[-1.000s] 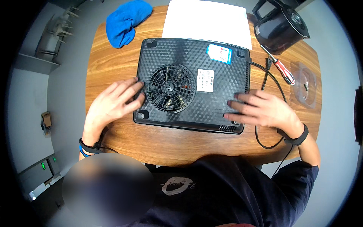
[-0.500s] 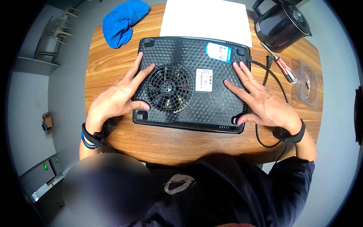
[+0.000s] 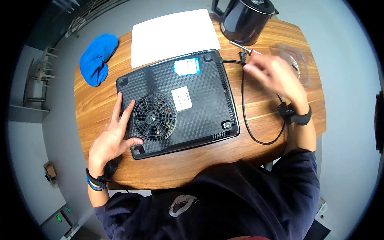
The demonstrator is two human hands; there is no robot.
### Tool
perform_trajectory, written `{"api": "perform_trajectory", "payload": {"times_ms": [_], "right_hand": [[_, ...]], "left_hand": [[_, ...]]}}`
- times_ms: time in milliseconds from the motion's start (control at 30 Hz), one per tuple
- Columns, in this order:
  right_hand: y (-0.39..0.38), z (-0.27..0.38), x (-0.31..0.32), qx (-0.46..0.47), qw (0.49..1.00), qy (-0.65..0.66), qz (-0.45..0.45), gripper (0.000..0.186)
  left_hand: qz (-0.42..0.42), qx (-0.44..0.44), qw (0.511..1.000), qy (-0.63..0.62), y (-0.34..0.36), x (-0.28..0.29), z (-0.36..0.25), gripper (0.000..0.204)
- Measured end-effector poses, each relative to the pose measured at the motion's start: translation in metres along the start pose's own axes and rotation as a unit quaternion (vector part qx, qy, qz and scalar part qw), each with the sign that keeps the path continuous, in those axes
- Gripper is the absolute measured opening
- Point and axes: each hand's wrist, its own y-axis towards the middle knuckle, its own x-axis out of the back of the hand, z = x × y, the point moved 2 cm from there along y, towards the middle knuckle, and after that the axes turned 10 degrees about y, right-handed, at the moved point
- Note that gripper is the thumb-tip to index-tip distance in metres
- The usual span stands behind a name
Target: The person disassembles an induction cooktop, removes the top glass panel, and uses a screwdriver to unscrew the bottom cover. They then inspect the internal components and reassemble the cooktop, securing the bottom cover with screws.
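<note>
An upturned black appliance (image 3: 200, 112) with a textured plastic underside, round fan grille (image 3: 154, 118) and two labels lies on the wooden table. My left hand (image 3: 114, 136) rests on its left side, fingers spread along the edge and beside the grille. My right hand (image 3: 276, 76) is in the air off the appliance's right side, over the power cord, its fingers bent and smeared by motion. Just beyond it is a screwdriver (image 3: 235, 45), its red handle mostly hidden by the hand. The cord's plug (image 3: 243, 57) lies near the screwdriver's metal shaft.
A blue cloth (image 3: 96, 58) lies at the left of the table (image 3: 172, 168), a white paper sheet (image 3: 172, 34) behind the appliance. A dark electric kettle (image 3: 244, 22) stands at the back right. A clear plastic tray (image 3: 302, 78) holding small items is at the right.
My right hand has lifted off the appliance and moved right, toward the screwdriver. My left hand stays on the appliance. The view has shifted, so the table appears rotated.
</note>
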Motion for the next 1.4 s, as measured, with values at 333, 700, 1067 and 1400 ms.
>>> {"api": "perform_trajectory", "payload": {"times_ms": [333, 700, 1067, 1400], "right_hand": [[-0.061, -0.146, 0.078, -0.259, 0.962, -0.086, -0.021, 0.027], [-0.045, -0.180, 0.048, -0.240, 0.966, -0.017, 0.093, 0.026], [-0.063, -0.152, 0.068, -0.159, 0.986, -0.041, 0.021, 0.017], [-0.047, -0.077, 0.052, -0.022, 0.994, 0.079, 0.067, 0.017]], "left_hand": [[0.001, -0.002, 0.998, 0.067, 0.009, 0.015, 0.009, 0.105], [0.009, 0.010, 1.000, 0.013, 0.033, 0.053, 0.014, 0.074], [-0.028, 0.059, 0.993, 0.101, 0.053, 0.050, -0.012, 0.059], [-0.028, 0.074, 0.992, 0.094, 0.051, 0.049, -0.005, 0.062]]}}
